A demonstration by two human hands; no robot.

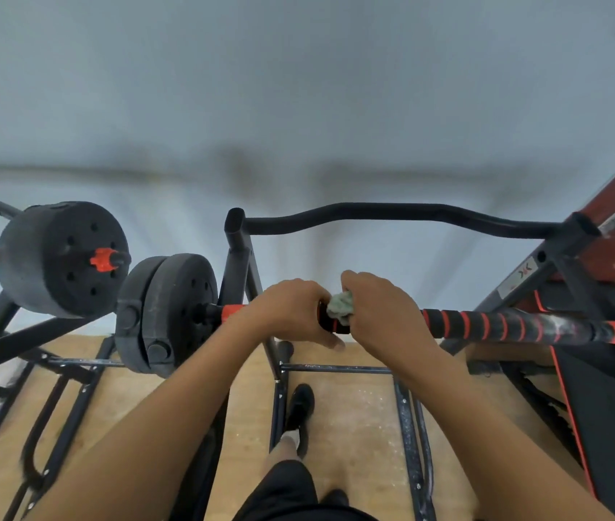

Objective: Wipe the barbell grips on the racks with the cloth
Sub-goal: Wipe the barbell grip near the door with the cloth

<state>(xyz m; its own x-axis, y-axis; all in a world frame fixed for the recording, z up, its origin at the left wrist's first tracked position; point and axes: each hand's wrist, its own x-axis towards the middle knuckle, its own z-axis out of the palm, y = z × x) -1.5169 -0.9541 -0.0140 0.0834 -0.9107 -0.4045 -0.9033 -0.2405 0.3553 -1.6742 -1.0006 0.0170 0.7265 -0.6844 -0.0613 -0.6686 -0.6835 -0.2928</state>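
Observation:
A barbell with a black-and-red striped grip (493, 326) lies across a black rack (240, 257), black weight plates (165, 314) on its left end. My left hand (290, 312) curls round the bar just right of the red collar. My right hand (381, 314) grips a crumpled pale green cloth (339, 307) wrapped against the bar, touching the left hand. The grip section under both hands is hidden.
A second barbell with black plates (59, 257) rests on another rack at the left. A curved black rack handle (392, 214) runs behind the bar. A red-and-black bench (599, 389) stands at the right. My shoe (300, 408) is on the wooden floor between the rack's legs.

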